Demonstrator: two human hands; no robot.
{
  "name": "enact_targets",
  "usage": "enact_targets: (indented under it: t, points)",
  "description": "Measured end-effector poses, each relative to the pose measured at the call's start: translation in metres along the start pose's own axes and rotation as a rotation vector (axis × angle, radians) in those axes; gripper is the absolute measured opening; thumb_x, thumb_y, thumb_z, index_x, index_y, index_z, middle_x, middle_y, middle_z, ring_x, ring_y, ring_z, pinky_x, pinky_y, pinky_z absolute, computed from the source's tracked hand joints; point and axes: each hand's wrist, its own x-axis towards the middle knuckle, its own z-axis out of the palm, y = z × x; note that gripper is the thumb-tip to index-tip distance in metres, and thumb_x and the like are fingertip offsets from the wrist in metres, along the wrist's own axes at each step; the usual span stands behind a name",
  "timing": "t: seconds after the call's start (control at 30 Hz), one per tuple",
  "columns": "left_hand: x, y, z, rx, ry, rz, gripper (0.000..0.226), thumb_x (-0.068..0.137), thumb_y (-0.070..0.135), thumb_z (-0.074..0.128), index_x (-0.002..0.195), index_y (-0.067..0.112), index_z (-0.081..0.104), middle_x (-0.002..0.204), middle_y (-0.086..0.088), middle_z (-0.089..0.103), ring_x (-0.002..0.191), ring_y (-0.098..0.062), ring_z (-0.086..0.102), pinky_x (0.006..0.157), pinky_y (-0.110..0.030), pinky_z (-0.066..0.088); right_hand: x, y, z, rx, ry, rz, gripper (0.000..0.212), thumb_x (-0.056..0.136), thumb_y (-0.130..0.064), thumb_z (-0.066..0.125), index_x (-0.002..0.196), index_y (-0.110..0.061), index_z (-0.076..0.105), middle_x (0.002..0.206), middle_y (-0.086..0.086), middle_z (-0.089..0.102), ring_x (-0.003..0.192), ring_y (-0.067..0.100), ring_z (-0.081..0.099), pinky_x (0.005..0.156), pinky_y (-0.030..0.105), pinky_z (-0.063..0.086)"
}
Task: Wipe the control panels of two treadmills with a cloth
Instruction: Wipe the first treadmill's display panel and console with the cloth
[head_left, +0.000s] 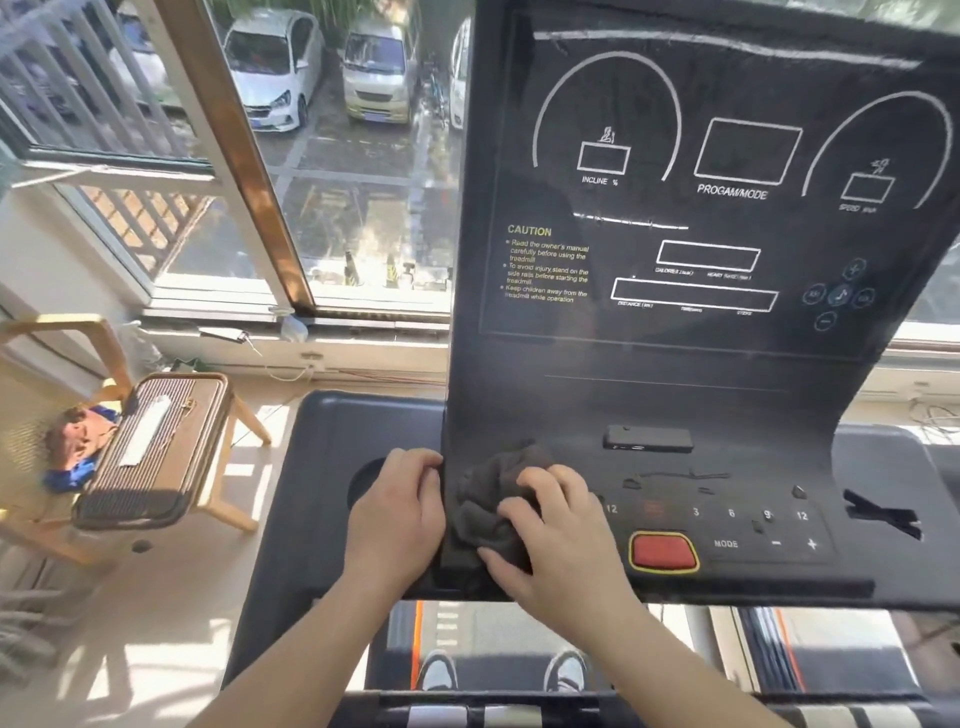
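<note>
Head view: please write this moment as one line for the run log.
phase: wiping | right hand: pressing dark cloth on lower left of control panel | left hand: resting at panel's left edge | red button: uncovered

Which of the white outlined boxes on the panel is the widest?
The lowest box, marked DISTANCE, on the control panel: it spans more width than the box above it or the three upper ones.

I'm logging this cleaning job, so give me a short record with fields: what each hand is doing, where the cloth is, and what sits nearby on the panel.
right hand: pressing the dark cloth on the lower left of the control panel
left hand: resting at the panel's left edge, beside the cloth
red button: right of the cloth, uncovered
display: dark
</note>
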Motion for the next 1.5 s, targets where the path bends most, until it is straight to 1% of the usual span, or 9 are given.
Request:
enact_targets:
  t: [0.1, 0.17, 0.27, 0.5, 0.73, 1.0, 1.1, 1.27, 1.5]
  points:
    - [-0.001, 0.001, 0.0, -0.003, -0.006, -0.005, 0.016, 0.106, 0.027, 0.05, 0.116, 0.032, 0.061, 0.108, 0.016, 0.06, 0.088, -0.007, 0.062, 0.072, -0.019, 0.045, -0.02, 0.037, -0.012, 0.028, 0.031, 0.074, 0.035, 0.073, -0.048, 0.08, 0.092, -0.02, 0.07, 0.122, 0.005, 0.056, 0.115, 0.035, 0.049, 0.09, 0.048, 0.052]
    - [-0.001, 0.001, 0.001, 0.006, -0.001, -0.006, 0.016, 0.106, 0.026, 0.049, 0.116, 0.031, 0.06, 0.109, 0.014, 0.06, 0.087, -0.01, 0.063, 0.073, -0.027, 0.049, -0.021, 0.04, -0.014, 0.027, 0.071, 0.255, 0.033, 0.071, -0.046, 0.083, 0.087, -0.02, 0.069, 0.125, 0.008, 0.053, 0.114, 0.036, 0.047, 0.093, 0.046, 0.05]
    - [0.0, 0.003, 0.002, 0.03, 0.007, -0.014, 0.016, 0.107, 0.027, 0.046, 0.117, 0.03, 0.059, 0.108, 0.012, 0.058, 0.085, -0.012, 0.062, 0.069, -0.029, 0.047, -0.005, 0.007, -0.005, -0.071, 0.088, 0.352, 0.032, 0.076, -0.046, 0.079, 0.085, -0.018, 0.067, 0.121, 0.011, 0.054, 0.11, 0.038, 0.048, 0.082, 0.046, 0.051]
    - [-0.002, -0.003, 0.0, 0.036, 0.015, 0.033, 0.022, 0.105, 0.026, 0.049, 0.122, 0.03, 0.062, 0.113, 0.011, 0.062, 0.098, -0.016, 0.065, 0.082, -0.041, 0.056, 0.007, -0.003, 0.001, 0.089, -0.03, -0.078, 0.037, 0.082, -0.053, 0.072, 0.098, -0.019, 0.069, 0.125, 0.006, 0.057, 0.114, 0.035, 0.05, 0.09, 0.046, 0.052]
    - [0.001, -0.003, 0.004, 0.016, 0.005, 0.017, 0.02, 0.105, 0.025, 0.051, 0.12, 0.033, 0.061, 0.112, 0.015, 0.063, 0.093, -0.01, 0.063, 0.079, -0.035, 0.055, 0.0, 0.006, -0.007, -0.049, 0.12, 0.133, 0.024, 0.087, -0.036, 0.071, 0.086, -0.013, 0.063, 0.104, 0.004, 0.061, 0.095, 0.034, 0.053, 0.075, 0.044, 0.054]
    - [0.0, 0.0, 0.001, 0.008, 0.016, -0.006, 0.012, 0.106, 0.033, 0.051, 0.113, 0.034, 0.061, 0.107, 0.017, 0.062, 0.088, -0.003, 0.059, 0.068, -0.021, 0.042, -0.003, 0.015, -0.011, 0.125, -0.032, -0.106, 0.027, 0.088, -0.042, 0.069, 0.095, -0.017, 0.063, 0.117, -0.006, 0.062, 0.105, 0.027, 0.054, 0.082, 0.037, 0.056]
    - [-0.001, 0.008, 0.002, 0.019, 0.04, 0.007, 0.008, 0.104, 0.031, 0.055, 0.109, 0.031, 0.061, 0.102, 0.014, 0.061, 0.09, -0.009, 0.061, 0.066, -0.014, 0.037, -0.018, 0.058, -0.027, 0.113, -0.001, 0.044, 0.027, 0.086, -0.044, 0.07, 0.093, -0.02, 0.059, 0.112, -0.011, 0.059, 0.104, 0.023, 0.053, 0.069, 0.033, 0.056]
    - [0.0, 0.036, 0.023, -0.023, 0.063, 0.113, 0.012, 0.097, 0.02, 0.066, 0.108, 0.027, 0.065, 0.086, 0.017, 0.057, 0.082, -0.009, 0.057, 0.068, -0.028, 0.047, -0.04, 0.111, -0.045, -0.01, 0.063, 0.439, 0.034, 0.086, -0.044, 0.075, 0.087, -0.027, 0.045, 0.107, -0.009, 0.054, 0.1, 0.023, 0.049, 0.061, 0.03, 0.042]
    - [-0.003, 0.038, 0.031, -0.053, 0.094, 0.076, 0.012, 0.098, 0.017, 0.061, 0.091, 0.027, 0.061, 0.08, 0.016, 0.057, 0.081, -0.006, 0.055, 0.064, -0.014, 0.035, -0.013, 0.059, -0.024, -0.191, 0.071, 0.63, 0.037, 0.079, -0.042, 0.082, 0.09, -0.014, 0.062, 0.101, 0.005, 0.056, 0.095, 0.035, 0.052, 0.055, 0.038, 0.052]
